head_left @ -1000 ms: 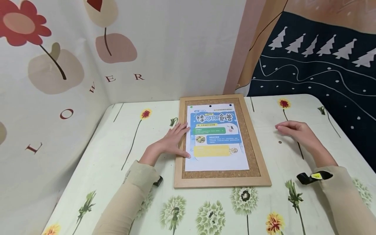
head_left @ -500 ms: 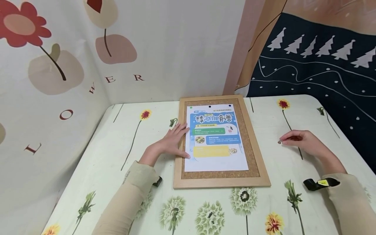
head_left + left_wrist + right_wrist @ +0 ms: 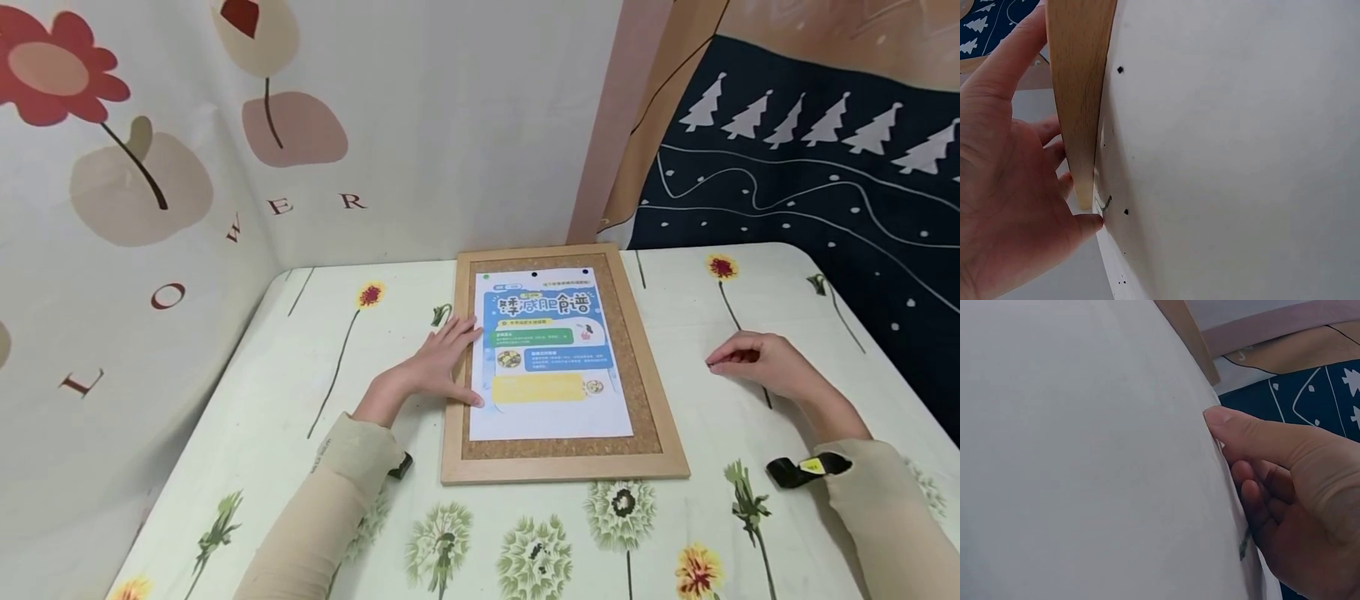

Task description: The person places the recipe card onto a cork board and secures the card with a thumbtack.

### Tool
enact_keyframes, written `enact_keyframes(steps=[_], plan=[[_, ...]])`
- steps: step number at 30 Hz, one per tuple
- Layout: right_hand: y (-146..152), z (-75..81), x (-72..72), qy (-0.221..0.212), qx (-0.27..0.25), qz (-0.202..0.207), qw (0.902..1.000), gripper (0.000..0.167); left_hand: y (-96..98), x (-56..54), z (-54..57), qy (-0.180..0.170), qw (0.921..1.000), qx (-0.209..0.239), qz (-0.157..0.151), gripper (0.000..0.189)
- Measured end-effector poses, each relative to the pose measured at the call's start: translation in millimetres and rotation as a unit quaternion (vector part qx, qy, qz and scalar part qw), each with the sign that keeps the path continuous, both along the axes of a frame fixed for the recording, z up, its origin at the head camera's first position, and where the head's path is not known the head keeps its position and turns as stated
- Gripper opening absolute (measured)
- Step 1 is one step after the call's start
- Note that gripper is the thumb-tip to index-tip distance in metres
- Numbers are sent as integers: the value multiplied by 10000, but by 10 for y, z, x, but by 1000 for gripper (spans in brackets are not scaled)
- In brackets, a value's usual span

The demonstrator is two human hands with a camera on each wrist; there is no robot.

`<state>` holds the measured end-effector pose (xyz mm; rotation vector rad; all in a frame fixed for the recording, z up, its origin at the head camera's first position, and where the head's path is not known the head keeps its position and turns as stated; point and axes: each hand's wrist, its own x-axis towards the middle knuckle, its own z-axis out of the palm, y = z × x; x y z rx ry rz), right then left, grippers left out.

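A cork board [image 3: 648, 408] with a wooden frame lies on the table, bearing a printed paper sheet [image 3: 551, 421] with coloured blocks and Chinese lettering. Along the sheet's top sit a green pin [image 3: 486, 277], a black pin [image 3: 534, 274] and a dark pin [image 3: 585, 272]. My left hand [image 3: 442, 362] rests with spread fingers over the board's left edge, fingertips reaching the sheet; its wrist view shows the hand beside the wooden frame [image 3: 1079, 94]. Right of the board, my right hand [image 3: 765, 362] pinches thumb and forefinger together at the tabletop, over a small round brown thing, now hidden by the fingertips.
A flower-printed cloth [image 3: 375, 533] covers the table. Behind and left hangs a pale curtain [image 3: 450, 125] with flowers and letters; a dark blue cloth [image 3: 795, 192] with tree prints hangs at the back right. The board's far edge is near the curtain.
My right hand moved down towards me, reaching the small round brown thing that lay visible on the cloth; its fingertips now cover that spot. My left hand has stayed put.
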<state>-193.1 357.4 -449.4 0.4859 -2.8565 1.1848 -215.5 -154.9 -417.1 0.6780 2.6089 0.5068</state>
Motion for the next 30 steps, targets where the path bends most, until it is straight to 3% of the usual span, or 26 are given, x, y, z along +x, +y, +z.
enact_keyframes(steps=[5, 13, 18, 30], plan=[[3, -16, 4, 111, -25, -62, 9999, 6, 11, 0, -5, -26, 10000, -26, 27, 116], [-18, -2, 27, -101, -203, -399, 9989, 18, 12, 2, -18, 15, 10000, -45, 29, 116], [-95, 23, 31, 49, -459, -467, 9978, 14, 9, 5, -21, 29, 10000, -41, 28, 116], [-442, 179, 9, 414, -1183, 142, 9920, 14, 7, 2, -17, 32, 9999, -90, 58, 117]])
